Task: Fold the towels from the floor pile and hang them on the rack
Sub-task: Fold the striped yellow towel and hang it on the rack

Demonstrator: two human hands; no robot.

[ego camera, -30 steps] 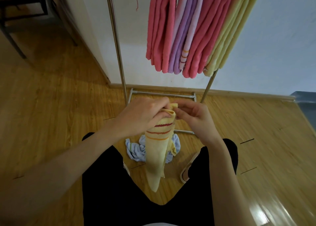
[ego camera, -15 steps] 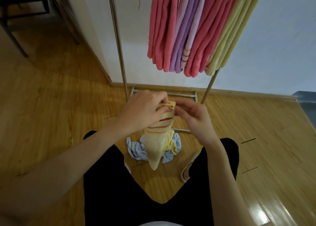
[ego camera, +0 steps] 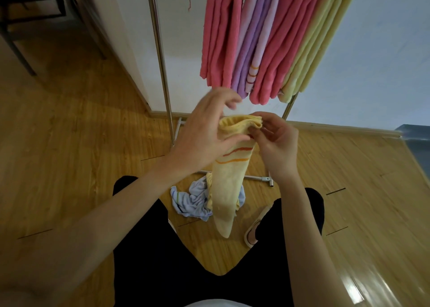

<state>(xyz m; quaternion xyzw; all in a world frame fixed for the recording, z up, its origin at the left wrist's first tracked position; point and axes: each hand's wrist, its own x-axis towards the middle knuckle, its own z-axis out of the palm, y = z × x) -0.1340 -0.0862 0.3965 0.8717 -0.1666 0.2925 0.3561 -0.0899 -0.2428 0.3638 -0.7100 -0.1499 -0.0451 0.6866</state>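
A yellow towel (ego camera: pixel 229 181) with red and orange stripes hangs in a long fold in front of me. My right hand (ego camera: pixel 275 141) pinches its top edge at the right. My left hand (ego camera: pixel 207 132) is at the top left of the towel, thumb under the fabric and fingers spread and lifted above it. Below the towel, a crumpled light blue towel (ego camera: pixel 190 199) lies on the floor. On the metal rack (ego camera: pixel 160 51) hang folded pink, purple and yellow towels (ego camera: pixel 267 39).
The wooden floor (ego camera: pixel 69 144) spreads left and right. The rack's base bars (ego camera: pixel 265 178) lie on the floor just ahead of my legs (ego camera: pixel 197 272) and sandalled foot (ego camera: pixel 253 232). Dark chair legs (ego camera: pixel 16 48) stand at far left, a white wall (ego camera: pixel 372 62) behind the rack.
Both hands have risen with the yellow towel toward the hung towels. My left hand's fingers have opened and lifted off the towel's top; the right hand keeps its pinch.
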